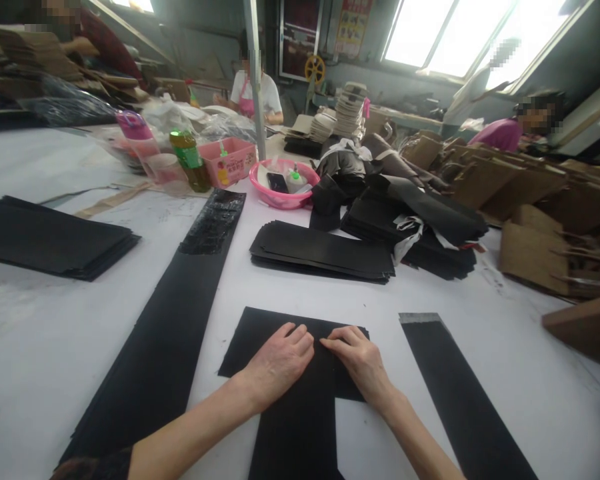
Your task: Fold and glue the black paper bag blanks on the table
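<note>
A long black strip [295, 433] of flat sheet material runs from the near edge up over a black rectangular sheet [245, 340] that lies crosswise beneath it. My left hand [283, 357] has its fingers curled and pressed together at the strip's far end, on the left. My right hand [357, 360] pinches at the same end from the right, thumb and forefinger together. The two hands are a small gap apart. Whether the material is paper or card, I cannot tell.
Left lies a stack of long black strips [165, 320], its far end shiny. At right is another black strip stack [465, 393] with a greyish end. Beyond are black sheet stacks [320, 250], a pink basin [285, 197], a green-labelled bottle [190, 160] and brown paper bags [530, 250]. Co-workers sit behind.
</note>
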Demonstrator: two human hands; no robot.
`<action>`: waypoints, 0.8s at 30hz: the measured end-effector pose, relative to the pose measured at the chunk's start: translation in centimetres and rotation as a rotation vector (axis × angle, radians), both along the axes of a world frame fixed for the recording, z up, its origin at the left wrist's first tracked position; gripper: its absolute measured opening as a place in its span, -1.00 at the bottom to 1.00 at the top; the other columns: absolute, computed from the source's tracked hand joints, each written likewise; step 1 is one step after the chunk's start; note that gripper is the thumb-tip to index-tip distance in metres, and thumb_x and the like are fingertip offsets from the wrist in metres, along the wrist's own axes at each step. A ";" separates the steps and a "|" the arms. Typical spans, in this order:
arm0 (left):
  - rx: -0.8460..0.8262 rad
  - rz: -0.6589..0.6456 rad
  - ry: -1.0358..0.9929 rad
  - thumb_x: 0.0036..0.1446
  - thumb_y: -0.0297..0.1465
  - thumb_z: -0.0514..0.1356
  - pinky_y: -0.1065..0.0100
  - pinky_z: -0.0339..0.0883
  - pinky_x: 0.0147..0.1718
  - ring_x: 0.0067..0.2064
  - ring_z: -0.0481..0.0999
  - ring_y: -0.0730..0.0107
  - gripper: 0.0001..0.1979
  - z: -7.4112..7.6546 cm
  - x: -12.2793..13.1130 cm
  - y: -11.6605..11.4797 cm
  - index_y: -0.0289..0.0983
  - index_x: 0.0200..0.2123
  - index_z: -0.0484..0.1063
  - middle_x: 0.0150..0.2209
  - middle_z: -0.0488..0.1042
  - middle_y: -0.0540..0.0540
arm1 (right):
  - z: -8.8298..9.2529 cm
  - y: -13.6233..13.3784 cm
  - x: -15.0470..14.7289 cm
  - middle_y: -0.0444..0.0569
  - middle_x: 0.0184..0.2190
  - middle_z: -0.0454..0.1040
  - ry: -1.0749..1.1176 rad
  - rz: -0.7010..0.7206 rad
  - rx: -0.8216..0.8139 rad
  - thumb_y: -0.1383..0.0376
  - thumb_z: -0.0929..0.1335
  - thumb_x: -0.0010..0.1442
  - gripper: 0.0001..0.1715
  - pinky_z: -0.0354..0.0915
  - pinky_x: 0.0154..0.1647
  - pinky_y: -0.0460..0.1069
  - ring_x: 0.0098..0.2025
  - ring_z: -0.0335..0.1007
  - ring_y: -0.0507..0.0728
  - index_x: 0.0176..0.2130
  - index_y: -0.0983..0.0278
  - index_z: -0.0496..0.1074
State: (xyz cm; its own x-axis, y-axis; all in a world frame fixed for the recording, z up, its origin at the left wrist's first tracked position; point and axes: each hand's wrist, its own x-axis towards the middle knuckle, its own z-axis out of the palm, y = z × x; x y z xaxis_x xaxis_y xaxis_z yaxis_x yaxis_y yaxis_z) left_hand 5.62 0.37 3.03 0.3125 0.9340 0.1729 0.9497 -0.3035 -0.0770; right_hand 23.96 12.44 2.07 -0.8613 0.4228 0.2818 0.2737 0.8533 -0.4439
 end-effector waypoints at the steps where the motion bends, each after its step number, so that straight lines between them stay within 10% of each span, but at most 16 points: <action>1: 0.003 0.003 0.001 0.25 -0.58 0.01 0.14 0.22 0.03 0.03 0.36 0.17 -0.81 0.0 0.0 0.0 -0.32 -0.11 0.34 -0.11 0.41 -0.16 | 0.0 0.0 0.1 -0.08 -0.18 0.42 -0.001 0.002 0.001 0.39 0.27 0.31 -0.70 0.37 -0.16 -0.04 -0.12 0.35 0.08 -0.04 0.08 0.45; 24: -0.035 0.003 0.028 0.22 -0.57 0.03 0.09 0.17 0.08 -0.03 0.32 0.16 -0.62 0.2 0.3 0.4 -0.37 0.11 0.24 -0.14 0.36 -0.13 | 0.2 -0.5 1.0 -0.06 -0.17 0.42 0.021 -0.038 -0.061 0.37 0.26 0.33 -0.71 0.40 -0.15 -0.03 -0.11 0.34 0.08 -0.04 0.10 0.44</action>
